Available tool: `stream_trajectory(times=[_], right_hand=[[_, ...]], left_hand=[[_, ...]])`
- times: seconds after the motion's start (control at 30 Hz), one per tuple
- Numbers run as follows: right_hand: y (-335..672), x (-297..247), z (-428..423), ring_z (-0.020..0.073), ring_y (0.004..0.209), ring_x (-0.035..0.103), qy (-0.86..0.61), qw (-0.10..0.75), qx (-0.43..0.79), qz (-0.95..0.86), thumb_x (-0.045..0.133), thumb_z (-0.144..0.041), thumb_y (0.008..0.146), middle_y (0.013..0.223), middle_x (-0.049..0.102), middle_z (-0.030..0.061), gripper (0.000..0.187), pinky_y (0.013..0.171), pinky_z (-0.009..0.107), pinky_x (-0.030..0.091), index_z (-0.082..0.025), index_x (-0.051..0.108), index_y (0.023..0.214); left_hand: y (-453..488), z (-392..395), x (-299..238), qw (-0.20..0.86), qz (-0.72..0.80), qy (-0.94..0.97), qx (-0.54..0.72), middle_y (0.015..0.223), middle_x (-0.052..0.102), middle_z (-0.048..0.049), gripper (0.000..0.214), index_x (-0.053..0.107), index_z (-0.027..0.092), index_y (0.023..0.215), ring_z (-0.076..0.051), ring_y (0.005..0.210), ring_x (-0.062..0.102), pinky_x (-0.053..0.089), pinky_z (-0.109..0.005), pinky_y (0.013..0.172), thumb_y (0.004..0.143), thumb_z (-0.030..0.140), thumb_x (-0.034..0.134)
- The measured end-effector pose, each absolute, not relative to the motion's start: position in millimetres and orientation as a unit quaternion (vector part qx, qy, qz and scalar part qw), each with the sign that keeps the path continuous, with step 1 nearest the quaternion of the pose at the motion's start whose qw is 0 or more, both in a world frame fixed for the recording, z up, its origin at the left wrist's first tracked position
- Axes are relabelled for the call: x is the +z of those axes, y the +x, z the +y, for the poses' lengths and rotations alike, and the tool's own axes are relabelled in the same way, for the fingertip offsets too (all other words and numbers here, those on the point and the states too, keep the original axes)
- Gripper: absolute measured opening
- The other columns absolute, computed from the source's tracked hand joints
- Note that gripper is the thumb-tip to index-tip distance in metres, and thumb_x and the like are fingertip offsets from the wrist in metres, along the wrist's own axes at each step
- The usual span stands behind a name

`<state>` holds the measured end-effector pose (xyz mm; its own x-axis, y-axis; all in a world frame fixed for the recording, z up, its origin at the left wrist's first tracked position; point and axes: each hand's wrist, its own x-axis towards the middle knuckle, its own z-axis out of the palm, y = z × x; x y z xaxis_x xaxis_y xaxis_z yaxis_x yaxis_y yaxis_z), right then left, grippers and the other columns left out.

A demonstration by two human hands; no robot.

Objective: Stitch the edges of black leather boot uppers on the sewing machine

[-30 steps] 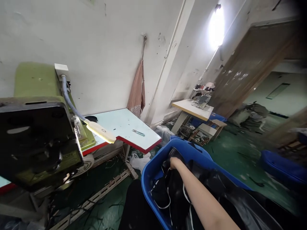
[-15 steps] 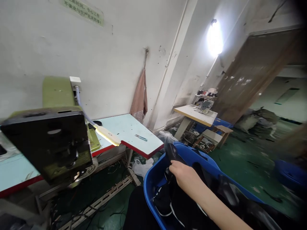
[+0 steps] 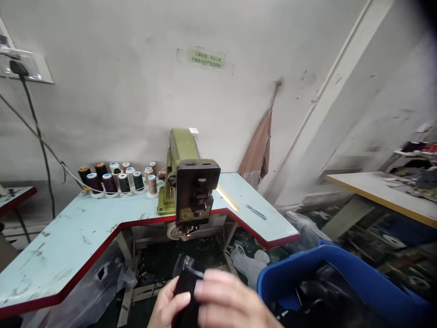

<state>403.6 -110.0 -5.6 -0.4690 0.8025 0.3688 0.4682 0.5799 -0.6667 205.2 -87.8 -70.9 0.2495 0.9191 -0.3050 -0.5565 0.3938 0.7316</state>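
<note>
Low in the middle of the head view, my left hand [image 3: 171, 303] is closed on a black piece [image 3: 187, 300] with a glossy, curved upper edge, its thumb lying across the front. What kind of piece it is I cannot make out. My right hand [image 3: 230, 300] is blurred, its fingers curled against the right side of the same piece. Beyond both hands stands a green sewing machine [image 3: 184, 146] with a dark front plate. To the right is a blue tub [image 3: 269, 278] holding black, partly shiny pieces [image 3: 327, 291].
A pale blue table [image 3: 82, 223] with a red edge surrounds the machine. Several thread spools [image 3: 123, 183] stand on its left side, and thread snips [image 3: 256, 212] lie on the right. A brown cloth [image 3: 259, 150] hangs on the wall. Plastic bags [image 3: 251, 264] lie below.
The view has swung left, bringing the spools into sight. My right hand has come from the blue tub to in front of the machine; my left hand has entered view holding the black piece.
</note>
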Motion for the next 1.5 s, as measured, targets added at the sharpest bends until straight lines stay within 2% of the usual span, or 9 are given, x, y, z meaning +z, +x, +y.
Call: stream_trajectory(times=[0.1, 0.17, 0.2, 0.3, 0.4, 0.47, 0.7, 0.9, 1.5], right_hand=[[406.5, -1.0, -70.7, 0.0261, 0.110, 0.062, -0.384, 0.291, 0.306, -0.821, 0.073, -0.042, 0.077, 0.113, 0.069, 0.0075, 0.042, 0.104, 0.046, 0.044, -0.030, 0.065, 0.117], [407.9, -7.7, -52.5, 0.0245, 0.105, 0.062, -0.377, 0.283, 0.338, -0.815, 0.070, -0.042, 0.081, 0.095, 0.070, 0.0047, 0.020, 0.109, 0.046, 0.036, -0.026, 0.070, 0.092], [408.6, -13.0, -46.5, 0.0244, 0.103, 0.062, -0.373, 0.298, 0.342, -0.810, 0.068, -0.043, 0.082, 0.086, 0.068, 0.0034, 0.019, 0.109, 0.047, 0.035, -0.024, 0.067, 0.080], [413.1, -27.4, -36.9, 0.0216, 0.085, 0.060, -0.399, 0.353, 0.348, -0.771, 0.060, -0.042, 0.087, 0.071, 0.058, 0.0009, 0.031, 0.096, 0.042, 0.043, -0.021, 0.055, 0.065], [422.0, -26.2, -30.0, 0.0168, 0.067, 0.051, -0.449, 0.357, 0.374, -0.729, 0.061, -0.041, 0.085, 0.069, 0.052, -0.0006, 0.029, 0.072, 0.032, 0.046, -0.020, 0.052, 0.065], [428.5, -16.5, -23.3, 0.0165, 0.068, 0.049, -0.466, 0.358, 0.390, -0.709, 0.064, -0.040, 0.081, 0.070, 0.051, -0.0008, 0.028, 0.067, 0.030, 0.042, -0.020, 0.053, 0.066], [435.9, 9.6, -0.5, 0.0155, 0.069, 0.045, -0.480, 0.371, 0.425, -0.671, 0.067, -0.039, 0.076, 0.069, 0.047, -0.0016, 0.028, 0.064, 0.028, 0.037, -0.019, 0.051, 0.064], [432.8, 6.3, 5.3, 0.0165, 0.070, 0.048, -0.478, 0.371, 0.427, -0.672, 0.068, -0.040, 0.076, 0.070, 0.050, -0.0009, 0.029, 0.065, 0.029, 0.040, -0.019, 0.051, 0.064], [390.1, -0.6, 5.6, 0.0163, 0.068, 0.054, -0.442, 0.435, 0.398, -0.677, 0.071, -0.039, 0.074, 0.070, 0.059, 0.0003, 0.023, 0.067, 0.029, 0.045, -0.019, 0.059, 0.068]], left_hand=[[197.6, -89.7, -71.2, 0.696, 0.388, 0.295, 0.527, 0.080, 0.072, -0.0086, 0.046, 0.074, 0.016, 0.085, -0.025, 0.079, 0.066, 0.051, -0.033, 0.076, 0.057, 0.052, 0.083], [196.3, -85.4, -65.9, 0.660, 0.419, 0.297, 0.548, 0.072, 0.069, -0.0057, 0.044, 0.072, 0.017, 0.077, -0.023, 0.075, 0.064, 0.051, -0.032, 0.073, 0.061, 0.058, 0.079], [196.2, -81.8, -61.8, 0.643, 0.430, 0.304, 0.556, 0.069, 0.068, -0.0042, 0.043, 0.071, 0.018, 0.073, -0.022, 0.073, 0.064, 0.051, -0.031, 0.071, 0.062, 0.058, 0.079], [197.4, -68.8, -46.6, 0.587, 0.458, 0.363, 0.561, 0.067, 0.066, -0.0028, 0.039, 0.068, 0.016, 0.067, -0.021, 0.070, 0.061, 0.050, -0.029, 0.067, 0.063, 0.054, 0.079], [202.1, -56.7, -33.0, 0.537, 0.488, 0.405, 0.556, 0.074, 0.069, -0.0047, 0.038, 0.069, 0.015, 0.073, -0.021, 0.074, 0.061, 0.050, -0.028, 0.070, 0.064, 0.051, 0.079], [207.3, -50.5, -26.6, 0.522, 0.504, 0.418, 0.547, 0.073, 0.068, -0.0049, 0.039, 0.069, 0.016, 0.075, -0.021, 0.073, 0.061, 0.049, -0.027, 0.068, 0.064, 0.052, 0.078], [227.0, -38.1, -16.0, 0.464, 0.537, 0.410, 0.573, 0.060, 0.059, -0.0005, 0.042, 0.061, 0.017, 0.063, -0.015, 0.060, 0.049, 0.041, -0.025, 0.059, 0.067, 0.057, 0.073], [229.4, -36.0, -14.5, 0.444, 0.554, 0.385, 0.590, 0.056, 0.050, 0.0019, 0.044, 0.058, 0.017, 0.059, -0.013, 0.057, 0.042, 0.036, -0.024, 0.055, 0.064, 0.058, 0.075], [184.3, -29.6, -27.8, 0.467, 0.555, 0.335, 0.602, 0.067, 0.052, 0.0017, 0.044, 0.061, 0.017, 0.066, -0.014, 0.068, 0.045, 0.042, -0.021, 0.060, 0.057, 0.055, 0.082]])
